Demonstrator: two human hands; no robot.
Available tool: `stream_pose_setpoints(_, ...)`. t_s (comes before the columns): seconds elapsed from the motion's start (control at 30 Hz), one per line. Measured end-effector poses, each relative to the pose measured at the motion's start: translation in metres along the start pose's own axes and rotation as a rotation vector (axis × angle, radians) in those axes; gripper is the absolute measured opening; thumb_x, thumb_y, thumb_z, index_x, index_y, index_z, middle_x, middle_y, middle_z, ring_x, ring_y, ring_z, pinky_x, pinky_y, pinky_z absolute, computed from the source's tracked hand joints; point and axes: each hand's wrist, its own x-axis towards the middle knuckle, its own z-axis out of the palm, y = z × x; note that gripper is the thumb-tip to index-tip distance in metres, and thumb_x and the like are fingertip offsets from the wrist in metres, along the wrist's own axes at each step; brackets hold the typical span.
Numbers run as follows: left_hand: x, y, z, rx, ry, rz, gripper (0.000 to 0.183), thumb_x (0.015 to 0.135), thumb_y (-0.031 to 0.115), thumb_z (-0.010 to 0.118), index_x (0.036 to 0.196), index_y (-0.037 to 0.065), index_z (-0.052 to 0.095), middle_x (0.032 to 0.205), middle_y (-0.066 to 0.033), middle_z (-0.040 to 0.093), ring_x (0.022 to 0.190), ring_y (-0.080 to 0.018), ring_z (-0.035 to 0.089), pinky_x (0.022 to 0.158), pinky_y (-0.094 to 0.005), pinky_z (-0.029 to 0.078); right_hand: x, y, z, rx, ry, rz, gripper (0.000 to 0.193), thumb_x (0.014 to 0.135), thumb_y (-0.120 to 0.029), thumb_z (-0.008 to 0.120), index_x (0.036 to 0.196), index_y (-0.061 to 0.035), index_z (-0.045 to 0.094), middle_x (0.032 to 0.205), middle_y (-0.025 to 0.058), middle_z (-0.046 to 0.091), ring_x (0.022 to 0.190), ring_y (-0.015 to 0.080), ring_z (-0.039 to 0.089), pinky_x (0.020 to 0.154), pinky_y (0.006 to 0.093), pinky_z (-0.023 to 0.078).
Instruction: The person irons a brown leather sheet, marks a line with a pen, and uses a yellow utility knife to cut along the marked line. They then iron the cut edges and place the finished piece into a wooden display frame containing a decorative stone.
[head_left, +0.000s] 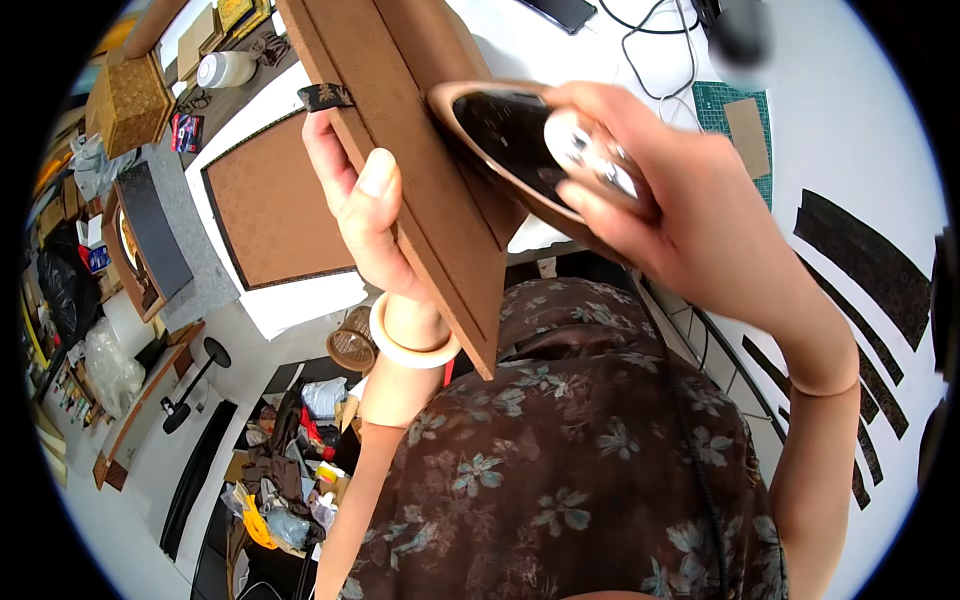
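A brown box-like board piece [425, 160] with stepped edges is tilted upright in front of me. My left hand [370, 210] grips its left edge, the thumb on the near side and the other fingers partly hidden behind. By those fingertips, a short dark patterned strip [326, 97] wraps over the edge. My right hand [660, 180] holds an oval tool [505, 135] by its shiny rounded handle; it has a glossy dark top and a brown rim, blurred by motion. The tool is close against the brown piece's right side; whether they touch I cannot tell.
A brown panel with a dark border [280, 200] lies on white paper at left, near a white jar [226, 69]. Dark patterned strips [865, 260] lie at right, below a green cutting mat [735, 135]. Cables [660, 50] and a phone [562, 12] are at the far side.
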Motion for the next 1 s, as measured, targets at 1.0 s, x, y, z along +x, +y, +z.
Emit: stream_pose_setpoints(1.0, -0.006, 0.000, 0.007, 0.061, 0.031, -0.131, 0.076, 0.083, 0.026, 0.061, 0.150, 0.013, 0.029, 0.137, -0.0202, 0.052, 0.120, -0.0339, 0.059, 0.099, -0.0482, 0.055, 0.016, 0.010, -0.009, -0.069, -0.044, -0.064, 0.056, 0.090, -0.004, 0.070, 0.142, -0.0098, 0.048, 0.085, 0.0128, 0.066, 0.065, 0.0282, 0.069, 0.060, 0.0346, 0.051)
